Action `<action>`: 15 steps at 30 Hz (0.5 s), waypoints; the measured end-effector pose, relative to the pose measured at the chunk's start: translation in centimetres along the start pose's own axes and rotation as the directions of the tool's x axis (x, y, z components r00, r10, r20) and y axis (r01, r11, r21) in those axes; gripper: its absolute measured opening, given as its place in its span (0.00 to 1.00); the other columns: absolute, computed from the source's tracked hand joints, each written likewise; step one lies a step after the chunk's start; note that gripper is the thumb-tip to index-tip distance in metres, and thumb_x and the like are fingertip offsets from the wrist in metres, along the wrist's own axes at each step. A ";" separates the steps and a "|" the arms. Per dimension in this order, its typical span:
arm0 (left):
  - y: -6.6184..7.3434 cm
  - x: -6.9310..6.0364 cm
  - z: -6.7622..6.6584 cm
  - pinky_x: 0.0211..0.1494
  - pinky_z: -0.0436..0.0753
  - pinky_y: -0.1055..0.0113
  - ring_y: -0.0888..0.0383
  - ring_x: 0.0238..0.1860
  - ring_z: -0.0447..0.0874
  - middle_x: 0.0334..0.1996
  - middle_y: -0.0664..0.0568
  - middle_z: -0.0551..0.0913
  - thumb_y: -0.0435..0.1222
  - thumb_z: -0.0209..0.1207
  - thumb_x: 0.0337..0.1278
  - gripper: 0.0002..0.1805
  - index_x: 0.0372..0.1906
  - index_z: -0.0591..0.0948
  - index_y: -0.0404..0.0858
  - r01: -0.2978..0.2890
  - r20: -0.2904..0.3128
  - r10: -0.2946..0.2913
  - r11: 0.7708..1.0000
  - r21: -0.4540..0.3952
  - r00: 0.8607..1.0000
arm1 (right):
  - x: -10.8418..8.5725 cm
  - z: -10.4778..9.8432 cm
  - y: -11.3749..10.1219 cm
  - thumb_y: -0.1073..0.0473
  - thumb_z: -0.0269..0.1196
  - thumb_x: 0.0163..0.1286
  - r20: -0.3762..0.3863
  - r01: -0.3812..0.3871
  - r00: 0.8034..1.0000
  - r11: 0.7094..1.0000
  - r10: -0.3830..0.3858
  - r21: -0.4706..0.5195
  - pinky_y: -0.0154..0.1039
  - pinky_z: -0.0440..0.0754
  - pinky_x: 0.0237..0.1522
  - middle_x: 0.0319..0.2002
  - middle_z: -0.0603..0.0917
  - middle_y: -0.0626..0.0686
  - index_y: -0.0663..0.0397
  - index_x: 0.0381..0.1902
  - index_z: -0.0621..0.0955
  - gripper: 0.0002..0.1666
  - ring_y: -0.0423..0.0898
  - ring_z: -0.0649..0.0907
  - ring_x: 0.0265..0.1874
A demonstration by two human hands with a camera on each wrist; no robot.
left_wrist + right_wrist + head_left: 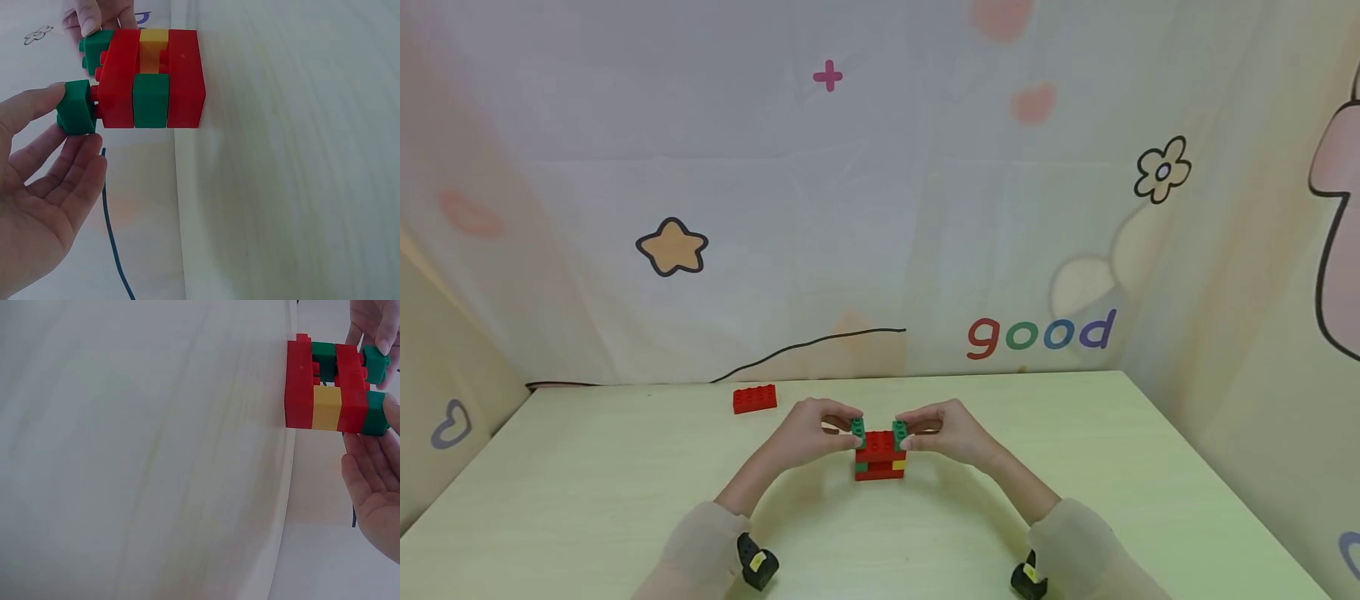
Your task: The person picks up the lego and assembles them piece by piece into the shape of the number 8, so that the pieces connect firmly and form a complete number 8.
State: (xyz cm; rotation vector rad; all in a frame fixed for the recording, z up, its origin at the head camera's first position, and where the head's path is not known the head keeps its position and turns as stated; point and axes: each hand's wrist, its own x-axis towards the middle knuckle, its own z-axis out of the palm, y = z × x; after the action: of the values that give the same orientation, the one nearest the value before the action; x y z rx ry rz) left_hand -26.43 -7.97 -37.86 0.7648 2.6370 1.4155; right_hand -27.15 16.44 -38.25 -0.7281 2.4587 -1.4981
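Note:
A small stack of toy building bricks stands on the table, with a red brick [880, 475] at the bottom and another red brick [880, 446] on top. Between them sit a green brick [151, 101] on the left and a yellow brick [327, 407] on the right. My left hand [805, 435] pinches a green brick [77, 106] over the upper red brick's left end; studs show in a gap beneath it. At the right end, my right hand [953, 433] pinches another green brick [375, 414], which appears to touch the red brick.
A loose red brick [755, 399] lies near the back edge of the pale table [625, 475], left of the stack. Behind the table hangs a printed cloth backdrop [775, 250], with further cloth at both sides.

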 end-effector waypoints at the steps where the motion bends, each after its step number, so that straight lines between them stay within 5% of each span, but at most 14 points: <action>1: 0.0 0.0 0.0 0.41 0.81 0.67 0.54 0.41 0.80 0.38 0.50 0.82 0.36 0.65 0.48 0.19 0.48 0.80 0.34 0.005 0.001 -0.005 1.000 0.002 1.000 | 0.0 0.1 -0.1 0.62 0.66 0.56 0.001 0.000 1.000 1.000 0.000 -0.003 0.40 0.81 0.42 0.41 0.83 0.61 0.67 0.50 0.78 0.24 0.52 0.83 0.40; 9: -0.1 0.3 -0.1 0.37 0.80 0.69 0.55 0.40 0.80 0.37 0.50 0.83 0.36 0.65 0.47 0.20 0.48 0.80 0.33 0.017 0.013 -0.018 0.999 0.029 1.000 | -0.3 0.5 -2.0 0.67 0.64 0.57 0.014 0.006 1.000 1.000 -0.005 -0.013 0.42 0.81 0.42 0.41 0.83 0.65 0.71 0.48 0.77 0.21 0.56 0.83 0.40; 15: 0.0 0.3 -0.3 0.37 0.79 0.70 0.55 0.39 0.80 0.36 0.50 0.83 0.36 0.66 0.47 0.20 0.47 0.81 0.32 0.010 0.030 -0.012 0.998 0.062 0.999 | 0.3 0.5 -0.5 0.63 0.66 0.56 0.006 -0.009 1.000 1.000 0.009 -0.003 0.40 0.80 0.43 0.41 0.83 0.61 0.68 0.50 0.78 0.23 0.52 0.83 0.40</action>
State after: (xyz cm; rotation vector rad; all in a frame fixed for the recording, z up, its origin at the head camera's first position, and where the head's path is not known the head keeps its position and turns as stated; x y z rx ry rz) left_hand -26.78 -8.02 -37.61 0.7696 2.6692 1.3148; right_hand -27.03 15.72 -38.04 -0.7193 2.4576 -1.4868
